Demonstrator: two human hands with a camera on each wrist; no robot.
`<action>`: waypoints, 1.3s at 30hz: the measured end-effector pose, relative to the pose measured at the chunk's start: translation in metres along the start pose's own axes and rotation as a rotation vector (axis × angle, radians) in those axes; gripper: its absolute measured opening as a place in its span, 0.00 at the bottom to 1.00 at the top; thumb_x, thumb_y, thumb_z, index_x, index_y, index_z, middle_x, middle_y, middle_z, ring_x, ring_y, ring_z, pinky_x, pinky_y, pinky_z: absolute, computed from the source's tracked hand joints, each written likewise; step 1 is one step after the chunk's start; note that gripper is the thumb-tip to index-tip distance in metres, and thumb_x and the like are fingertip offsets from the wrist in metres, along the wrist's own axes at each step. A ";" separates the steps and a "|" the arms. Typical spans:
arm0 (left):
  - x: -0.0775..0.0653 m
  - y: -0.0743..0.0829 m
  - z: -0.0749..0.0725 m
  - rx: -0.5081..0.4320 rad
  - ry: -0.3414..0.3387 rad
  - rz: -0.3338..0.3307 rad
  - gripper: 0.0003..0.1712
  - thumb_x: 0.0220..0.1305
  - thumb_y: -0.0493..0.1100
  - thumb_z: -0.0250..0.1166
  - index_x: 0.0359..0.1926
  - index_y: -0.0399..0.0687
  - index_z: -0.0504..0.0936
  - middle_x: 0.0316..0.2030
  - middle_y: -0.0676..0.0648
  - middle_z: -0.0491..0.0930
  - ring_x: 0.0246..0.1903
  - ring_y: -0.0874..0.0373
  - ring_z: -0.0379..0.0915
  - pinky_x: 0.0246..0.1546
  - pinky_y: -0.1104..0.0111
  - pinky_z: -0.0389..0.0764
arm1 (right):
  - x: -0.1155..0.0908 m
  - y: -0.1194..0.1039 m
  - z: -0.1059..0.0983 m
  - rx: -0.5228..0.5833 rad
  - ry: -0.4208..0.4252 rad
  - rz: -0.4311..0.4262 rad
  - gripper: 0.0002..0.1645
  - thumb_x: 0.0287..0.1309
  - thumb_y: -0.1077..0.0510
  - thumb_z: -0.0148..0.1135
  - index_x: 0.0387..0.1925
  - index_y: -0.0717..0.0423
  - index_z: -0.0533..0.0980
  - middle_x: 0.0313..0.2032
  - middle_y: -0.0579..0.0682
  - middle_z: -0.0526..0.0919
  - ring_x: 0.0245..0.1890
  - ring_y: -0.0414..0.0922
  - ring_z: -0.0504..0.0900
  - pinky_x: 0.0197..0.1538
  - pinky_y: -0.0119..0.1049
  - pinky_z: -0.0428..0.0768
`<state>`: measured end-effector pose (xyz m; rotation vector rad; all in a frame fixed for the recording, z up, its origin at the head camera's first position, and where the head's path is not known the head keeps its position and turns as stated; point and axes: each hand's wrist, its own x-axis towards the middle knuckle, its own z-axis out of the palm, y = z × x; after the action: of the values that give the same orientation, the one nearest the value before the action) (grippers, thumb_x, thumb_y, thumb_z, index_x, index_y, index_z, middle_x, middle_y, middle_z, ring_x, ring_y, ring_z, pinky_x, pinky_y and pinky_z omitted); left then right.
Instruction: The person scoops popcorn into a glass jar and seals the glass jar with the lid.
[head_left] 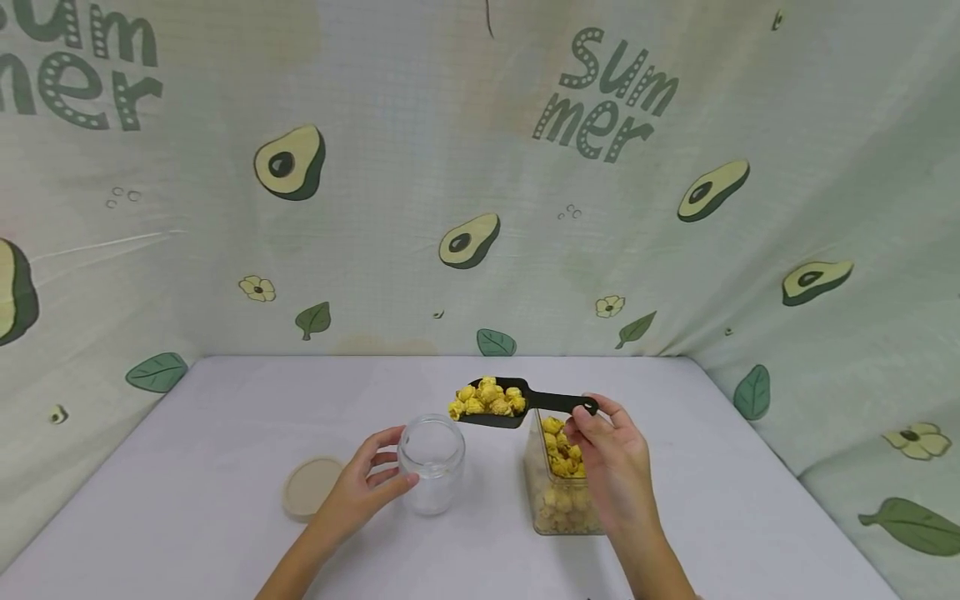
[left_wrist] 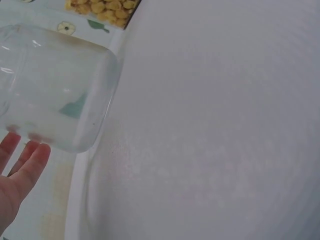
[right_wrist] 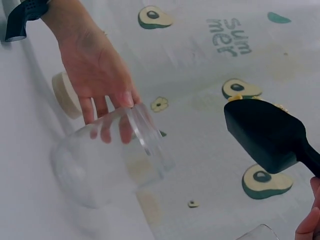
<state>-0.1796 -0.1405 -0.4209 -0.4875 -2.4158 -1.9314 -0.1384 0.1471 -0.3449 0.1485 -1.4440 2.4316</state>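
Note:
My right hand (head_left: 611, 454) pinches the handle end of a black scoop (head_left: 551, 402), held up level over the table. Yellow popcorn (head_left: 491, 398) is heaped in its bowl, which points left. In the right wrist view the scoop's dark underside (right_wrist: 267, 135) shows, with popcorn just peeking over the edge. A clear, lidless jar (head_left: 432, 475) stands upright to the lower left of the scoop. My left hand (head_left: 367, 483) holds it from the left, thumb by the rim and fingers along the side. No popcorn shows inside the jar (left_wrist: 60, 90) in the left wrist view.
Behind my right hand stands a clear rectangular container (head_left: 542, 492) holding more popcorn, partly hidden by that hand. A round beige lid (head_left: 311, 487) lies on the white table (head_left: 247, 433) left of the jar. A printed cloth (head_left: 375, 250) hangs at the back.

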 end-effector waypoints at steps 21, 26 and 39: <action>0.001 -0.002 0.000 0.000 0.021 -0.024 0.36 0.52 0.41 0.70 0.61 0.47 0.66 0.60 0.45 0.67 0.54 0.50 0.67 0.55 0.65 0.76 | 0.005 0.000 0.013 -0.113 0.033 0.040 0.11 0.61 0.65 0.56 0.44 0.59 0.68 0.25 0.42 0.80 0.27 0.37 0.77 0.34 0.24 0.76; 0.002 -0.002 0.000 -0.006 0.021 -0.036 0.37 0.51 0.42 0.71 0.61 0.50 0.66 0.60 0.47 0.67 0.54 0.51 0.67 0.55 0.65 0.75 | 0.007 -0.002 0.015 -0.179 0.053 0.073 0.14 0.60 0.63 0.58 0.46 0.59 0.66 0.24 0.41 0.81 0.27 0.37 0.77 0.35 0.24 0.76; 0.001 0.000 0.000 0.006 0.018 -0.050 0.37 0.52 0.42 0.70 0.62 0.49 0.65 0.60 0.46 0.67 0.53 0.52 0.68 0.55 0.65 0.76 | 0.009 -0.002 0.021 -0.451 0.052 0.145 0.21 0.58 0.57 0.62 0.50 0.57 0.65 0.24 0.37 0.81 0.30 0.39 0.74 0.44 0.31 0.73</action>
<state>-0.1803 -0.1400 -0.4205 -0.4109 -2.4450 -1.9386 -0.1475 0.1320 -0.3310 -0.1240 -1.9908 2.1239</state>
